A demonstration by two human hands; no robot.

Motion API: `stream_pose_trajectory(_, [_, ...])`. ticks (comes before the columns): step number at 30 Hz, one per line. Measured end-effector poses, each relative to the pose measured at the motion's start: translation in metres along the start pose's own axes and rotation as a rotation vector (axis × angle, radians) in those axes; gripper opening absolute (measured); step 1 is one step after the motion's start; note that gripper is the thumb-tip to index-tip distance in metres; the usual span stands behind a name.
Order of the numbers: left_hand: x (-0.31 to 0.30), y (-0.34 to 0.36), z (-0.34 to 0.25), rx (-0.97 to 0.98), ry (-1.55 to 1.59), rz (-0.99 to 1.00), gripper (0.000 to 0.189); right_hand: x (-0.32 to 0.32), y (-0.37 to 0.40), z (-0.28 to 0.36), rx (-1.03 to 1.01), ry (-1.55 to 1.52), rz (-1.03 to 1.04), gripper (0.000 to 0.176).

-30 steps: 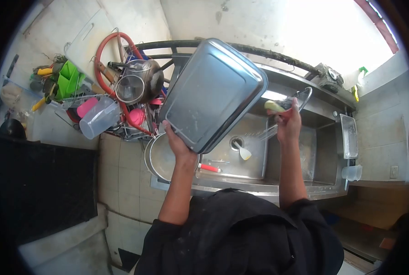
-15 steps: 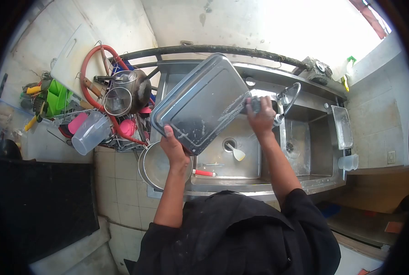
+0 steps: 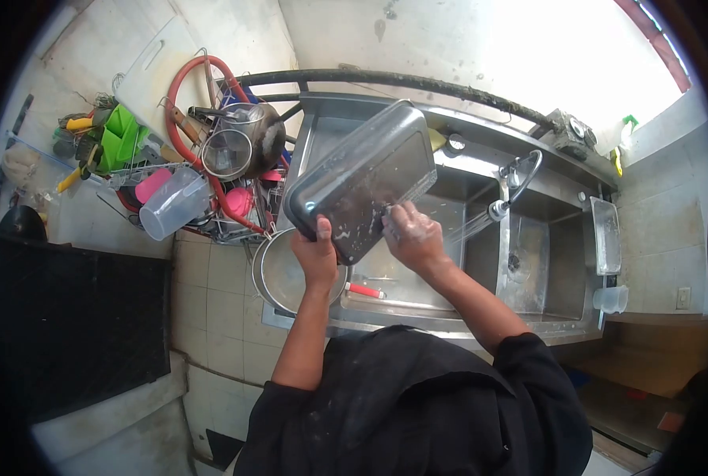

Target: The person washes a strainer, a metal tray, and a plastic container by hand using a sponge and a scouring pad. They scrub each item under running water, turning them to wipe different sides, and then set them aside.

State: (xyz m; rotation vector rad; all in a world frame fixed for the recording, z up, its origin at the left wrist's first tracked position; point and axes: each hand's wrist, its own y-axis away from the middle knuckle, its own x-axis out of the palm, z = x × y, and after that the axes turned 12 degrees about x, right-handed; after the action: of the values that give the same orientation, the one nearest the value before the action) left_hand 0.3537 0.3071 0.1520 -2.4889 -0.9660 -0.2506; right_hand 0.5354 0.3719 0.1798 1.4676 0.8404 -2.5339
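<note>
A deep rectangular metal pan [image 3: 370,170] is tilted over the sink with its underside toward me, streaked with white suds. My left hand [image 3: 317,252] grips its lower left corner, thumb on the underside. Pressed against the lower right part of the pan is my right hand [image 3: 414,236], suds on its knuckles, fingers curled round a dark scouring pad [image 3: 383,216] that is mostly hidden. Below, in the sink basin [image 3: 417,289], lies a red-handled utensil [image 3: 365,291]. A round metal bowl [image 3: 279,274] sits at the sink's left edge, partly behind my left hand.
A faucet [image 3: 535,170] with a spray of water stands right of the pan, beside a second basin [image 3: 564,278]. A crowded dish rack [image 3: 211,214] is at left, holding a clear plastic jug [image 3: 176,205] and strainers. A metal rail [image 3: 417,79] runs behind the sink.
My right hand has moved left and down across the pan's underside with the scouring pad. The pan has tilted more steeply. The view has shifted slightly, and water now shows beneath the faucet.
</note>
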Motion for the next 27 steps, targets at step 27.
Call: stream_pose_trajectory(27, [-0.071,0.026,-0.082,-0.086,0.064,-0.255,0.083,0.123,0.112,-0.172,1.374,-1.062,0.548,0.025])
